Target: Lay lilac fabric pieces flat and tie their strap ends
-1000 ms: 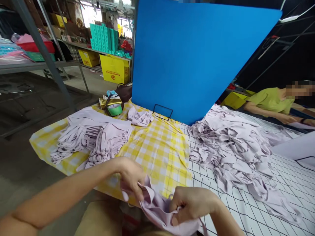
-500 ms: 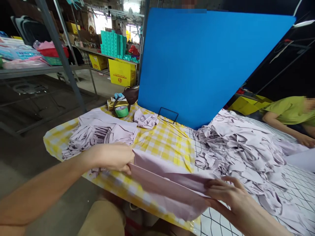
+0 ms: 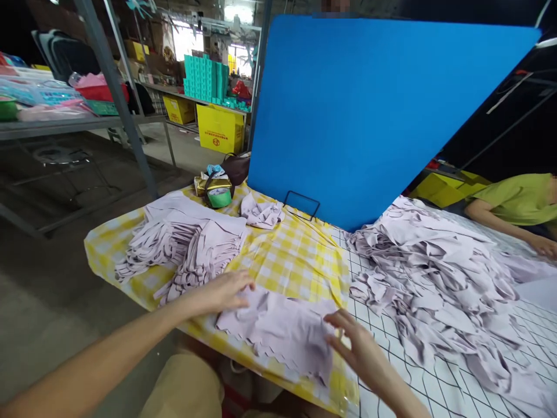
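Nearest: a tan-trousered knee, cut off by the lower edge. Above it, a flat, pale lilac fabric piece with a zigzag near edge lies on a yellow-and-white checked cover, between the person's hands. Left hand at the piece's upper left corner, palm down, fingers bent, thumb parted from them; nothing seen pinched. Right hand at the piece's right end, fingers loosely curved and thumb well apart; nothing seen gripped. Whether the fingertips of either hand touch the fabric: cannot tell. Left palm hidden; both forearms run out of frame.

To the right, a white cover with black grid lines bears a loose heap of lilac fabric pieces. Left of centre, a layered stack of lilac fabric with strip-like ends; its lower edge is partly behind the left wrist. Beyond: a crumpled lilac piece, a green tape roll and a large blue upright panel. Far right, a co-worker's lime-green sleeve, the body cut off by the frame. Farther back, a yellow box, its lettering too small to read.
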### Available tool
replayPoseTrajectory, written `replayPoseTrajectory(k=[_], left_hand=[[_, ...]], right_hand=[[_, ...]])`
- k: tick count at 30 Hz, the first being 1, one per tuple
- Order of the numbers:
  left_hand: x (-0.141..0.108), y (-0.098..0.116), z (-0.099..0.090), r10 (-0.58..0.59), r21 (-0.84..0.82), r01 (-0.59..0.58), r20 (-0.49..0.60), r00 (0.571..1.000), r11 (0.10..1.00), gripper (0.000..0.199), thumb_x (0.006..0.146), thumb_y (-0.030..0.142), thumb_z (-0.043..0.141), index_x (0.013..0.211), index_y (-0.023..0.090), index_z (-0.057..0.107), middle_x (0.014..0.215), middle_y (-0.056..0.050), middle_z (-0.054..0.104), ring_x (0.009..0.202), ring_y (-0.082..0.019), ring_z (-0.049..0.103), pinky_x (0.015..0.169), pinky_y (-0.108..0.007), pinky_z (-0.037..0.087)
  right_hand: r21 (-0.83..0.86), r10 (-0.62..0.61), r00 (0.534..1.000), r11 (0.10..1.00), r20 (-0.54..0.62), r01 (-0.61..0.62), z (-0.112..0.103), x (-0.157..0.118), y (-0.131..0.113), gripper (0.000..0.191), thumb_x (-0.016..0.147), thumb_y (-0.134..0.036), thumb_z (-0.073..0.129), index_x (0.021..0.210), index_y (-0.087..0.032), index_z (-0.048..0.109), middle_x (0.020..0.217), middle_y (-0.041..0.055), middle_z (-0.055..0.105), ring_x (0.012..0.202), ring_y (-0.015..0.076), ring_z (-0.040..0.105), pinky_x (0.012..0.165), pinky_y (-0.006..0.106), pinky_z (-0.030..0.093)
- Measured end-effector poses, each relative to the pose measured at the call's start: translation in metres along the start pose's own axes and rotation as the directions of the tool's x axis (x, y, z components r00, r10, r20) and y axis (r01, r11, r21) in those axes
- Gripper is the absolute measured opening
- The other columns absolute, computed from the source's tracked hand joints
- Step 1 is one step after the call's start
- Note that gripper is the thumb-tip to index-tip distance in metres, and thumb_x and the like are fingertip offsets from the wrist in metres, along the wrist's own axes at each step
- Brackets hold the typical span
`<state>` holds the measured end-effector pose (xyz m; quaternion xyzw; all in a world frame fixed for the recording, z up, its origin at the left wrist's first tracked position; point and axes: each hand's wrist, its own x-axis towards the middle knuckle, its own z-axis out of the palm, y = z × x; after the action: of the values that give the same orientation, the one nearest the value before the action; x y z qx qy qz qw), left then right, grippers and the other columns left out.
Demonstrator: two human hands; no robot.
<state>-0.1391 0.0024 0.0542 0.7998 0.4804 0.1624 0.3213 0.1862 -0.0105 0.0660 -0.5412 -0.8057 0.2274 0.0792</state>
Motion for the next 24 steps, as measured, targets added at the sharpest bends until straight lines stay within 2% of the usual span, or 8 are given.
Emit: replayPoseTrajectory(k=[2, 5, 9, 12, 15, 17, 20, 24], left_hand=[[-0.019, -0.003, 0.017, -0.009, 0.074, 0.003, 0.088, 0.996, 0.997, 0.026, 0.071, 0.022, 0.065, 0.095, 0.02, 0.056, 0.1, -0.003, 0.052, 0.088, -0.019, 0.053, 0.074, -0.025, 0.038], [-0.035, -0.008, 0.032, 0.005, 0.14, -0.018, 0.092, 0.996, 0.99, 0.02, 0.07, 0.019, 0.066, 0.087, 0.018, 0.054, 0.094, -0.002, 0.05, 0.09, -0.019, 0.05, 0.074, -0.025, 0.038], [-0.033, -0.015, 0.036, 0.021, 0.105, -0.029, 0.086, 0.996, 0.994, 0.006, 0.078, 0.016, 0.057, 0.072, 0.017, 0.056, 0.082, -0.001, 0.052, 0.086, -0.018, 0.05, 0.072, -0.024, 0.036], [-0.027, -0.014, 0.031, -0.041, 0.04, 0.039, 0.03, 0.999, 0.998, 0.01, 0.078, 0.017, 0.054, 0.069, 0.017, 0.057, 0.079, -0.001, 0.055, 0.081, -0.016, 0.051, 0.07, -0.024, 0.035], [-0.023, -0.008, 0.026, -0.13, -0.097, 0.127, -0.024, 0.991, 0.987, 0.008, 0.075, 0.017, 0.052, 0.069, 0.016, 0.056, 0.075, 0.0, 0.056, 0.074, -0.015, 0.051, 0.066, -0.023, 0.035], [-0.02, -0.004, 0.024, -0.177, -0.226, 0.164, -0.038, 0.983, 0.96, 0.007, 0.075, 0.019, 0.05, 0.069, 0.016, 0.054, 0.07, 0.001, 0.056, 0.068, -0.013, 0.051, 0.062, -0.022, 0.035], [-0.014, 0.001, 0.024, -0.212, -0.391, 0.165, -0.078, 0.974, 0.905, 0.01, 0.077, 0.023, 0.046, 0.071, 0.017, 0.051, 0.067, 0.002, 0.054, 0.063, -0.012, 0.049, 0.057, -0.021, 0.034], [-0.004, 0.005, 0.034, -0.235, -0.323, 0.155, -0.226, 0.945, 0.934, 0.011, 0.081, 0.022, 0.043, 0.073, 0.018, 0.049, 0.067, 0.001, 0.054, 0.064, -0.014, 0.049, 0.059, -0.023, 0.036]], right_hand=[[-0.014, -0.069, 0.991, 0.997, 0.114, 0.071, 0.018, -0.013, -0.009, 0.021, 0.078, -0.023, 0.053, 0.099, -0.024, 0.058, 0.103, 0.0059, 0.057, 0.089, 0.0199, 0.058, 0.074, 0.031, 0.047], [-0.17, -0.113, 0.98, 0.975, 0.166, 0.141, 0.039, -0.02, -0.015, 0.029, 0.065, -0.011, 0.06, 0.092, -0.023, 0.058, 0.098, 0.005, 0.057, 0.088, 0.0226, 0.056, 0.073, 0.033, 0.045], [-0.243, -0.135, 0.976, 0.954, 0.17, 0.174, 0.048, -0.016, -0.01, 0.02, 0.077, -0.004, 0.043, 0.071, -0.021, 0.053, 0.082, 0.0036, 0.057, 0.075, 0.0185, 0.056, 0.063, 0.028, 0.042], [-0.177, -0.121, 0.983, 0.973, 0.141, 0.145, 0.041, -0.015, -0.011, 0.023, 0.084, -0.008, 0.035, 0.071, -0.021, 0.049, 0.078, 0.0019, 0.055, 0.068, 0.0151, 0.056, 0.059, 0.024, 0.041], [-0.121, -0.137, 0.979, 0.98, 0.15, 0.156, 0.038, -0.02, -0.015, 0.007, 0.079, -0.015, 0.049, 0.079, -0.022, 0.05, 0.086, 0.0019, 0.056, 0.075, 0.0169, 0.057, 0.064, 0.026, 0.044], [-0.15, -0.145, 0.978, 0.975, 0.149, 0.167, 0.043, -0.024, -0.015, 0.013, 0.072, -0.014, 0.055, 0.081, -0.022, 0.051, 0.088, 0.0031, 0.057, 0.08, 0.0199, 0.056, 0.067, 0.029, 0.045], [-0.161, -0.125, 0.986, 0.977, 0.115, 0.142, 0.052, -0.027, -0.01, 0.013, 0.078, -0.011, 0.043, 0.072, -0.022, 0.047, 0.082, 0.0039, 0.056, 0.073, 0.0188, 0.056, 0.062, 0.029, 0.044], [-0.03, -0.035, 0.999, 0.999, 0.032, 0.036, 0.051, -0.027, -0.006, 0.021, 0.09, -0.023, 0.03, 0.071, -0.023, 0.039, 0.069, 0.0012, 0.054, 0.059, 0.0155, 0.053, 0.055, 0.027, 0.042]])
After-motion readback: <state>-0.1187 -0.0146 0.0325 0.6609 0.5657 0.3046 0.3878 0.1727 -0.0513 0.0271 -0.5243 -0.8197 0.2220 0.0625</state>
